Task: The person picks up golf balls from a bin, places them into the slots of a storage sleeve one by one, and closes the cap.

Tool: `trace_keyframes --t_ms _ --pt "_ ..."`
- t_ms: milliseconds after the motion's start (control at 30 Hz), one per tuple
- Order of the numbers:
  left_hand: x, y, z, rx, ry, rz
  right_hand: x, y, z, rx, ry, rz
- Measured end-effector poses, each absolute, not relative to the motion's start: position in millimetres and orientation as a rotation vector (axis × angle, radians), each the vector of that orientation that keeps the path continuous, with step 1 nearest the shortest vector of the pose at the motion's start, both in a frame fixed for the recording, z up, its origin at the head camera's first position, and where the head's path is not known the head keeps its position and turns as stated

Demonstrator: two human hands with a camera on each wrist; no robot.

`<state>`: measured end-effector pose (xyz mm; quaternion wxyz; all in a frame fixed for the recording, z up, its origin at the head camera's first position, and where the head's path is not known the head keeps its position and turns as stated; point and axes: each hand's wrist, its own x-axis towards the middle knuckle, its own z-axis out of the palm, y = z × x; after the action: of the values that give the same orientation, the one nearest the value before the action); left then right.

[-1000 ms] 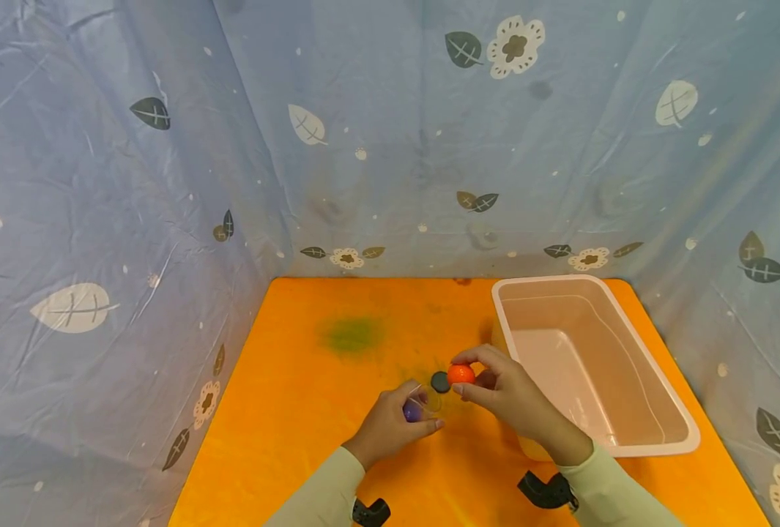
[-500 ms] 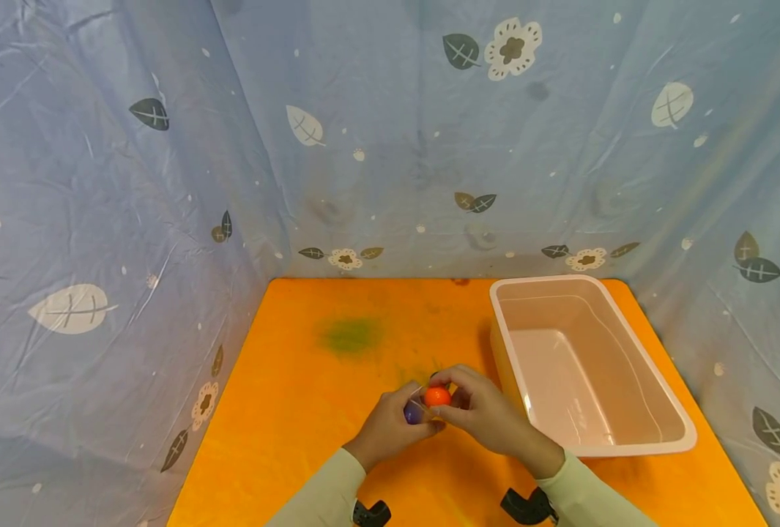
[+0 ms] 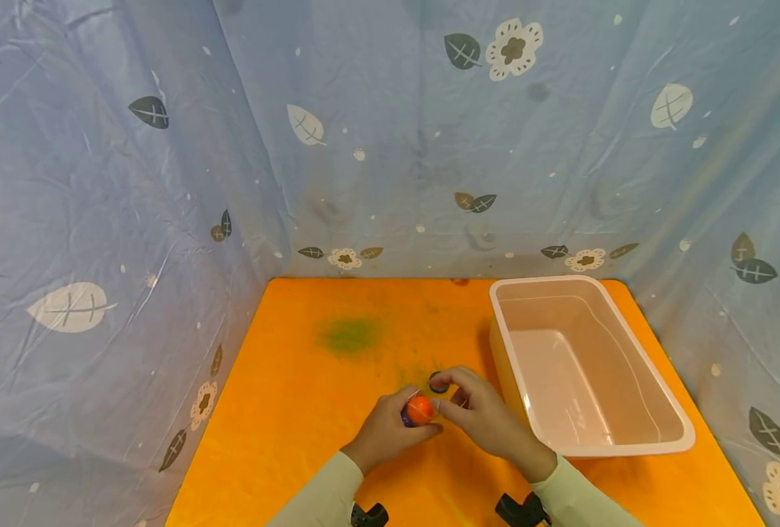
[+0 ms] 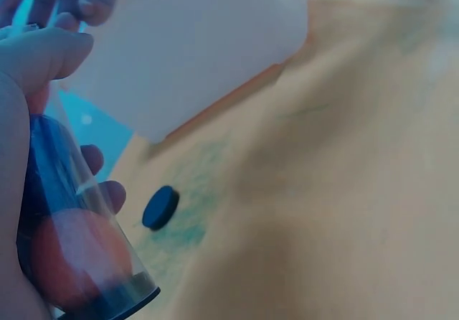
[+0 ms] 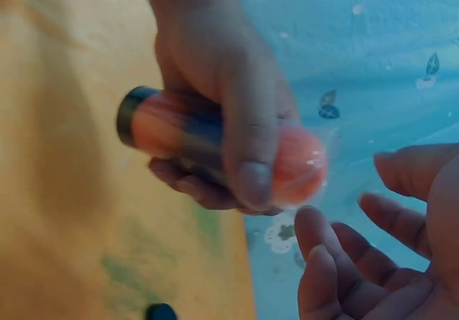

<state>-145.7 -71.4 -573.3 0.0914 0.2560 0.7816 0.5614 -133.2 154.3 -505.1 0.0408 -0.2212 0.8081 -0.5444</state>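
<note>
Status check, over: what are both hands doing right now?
Left hand grips clear tube, orange ball at its mouth. Right hand open beside it, holding nothing. Dark cap lies loose on table; nothing in the way.

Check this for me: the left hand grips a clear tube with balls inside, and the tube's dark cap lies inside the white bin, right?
Not quite. The left hand does grip the clear tube, but the dark cap lies on the orange table, outside the white bin. The left wrist view shows it best.
</note>
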Motion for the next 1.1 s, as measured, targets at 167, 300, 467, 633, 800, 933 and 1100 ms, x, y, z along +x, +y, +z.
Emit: trace_keyframes --t_ms 167,300,467,633,800,933,1100 --pt "-145 -80 -580 0.689 2.359 1.662 -133 141 -527 -0.452 2.498 -1.725" --pt "-144 -86 -586 0.651 2.367 1.645 -141 132 -550 -0.268 2.582 -1.717" --pt "-140 -92 -593 0.608 2.369 1.649 -159 131 -578 -0.15 2.653 -1.719" --pt "-136 -95 -597 0.585 2.386 1.645 -178 132 -603 -0.04 2.83 -1.508" --pt "-133 -96 -597 0.573 2.395 1.627 -191 130 -624 0.034 2.929 -1.267" --pt "-133 -97 -595 0.569 2.389 1.638 -195 127 -630 -0.009 2.975 -1.132" --pt "-133 -98 -594 0.573 2.396 1.636 -198 123 -633 -0.107 3.027 -1.04"
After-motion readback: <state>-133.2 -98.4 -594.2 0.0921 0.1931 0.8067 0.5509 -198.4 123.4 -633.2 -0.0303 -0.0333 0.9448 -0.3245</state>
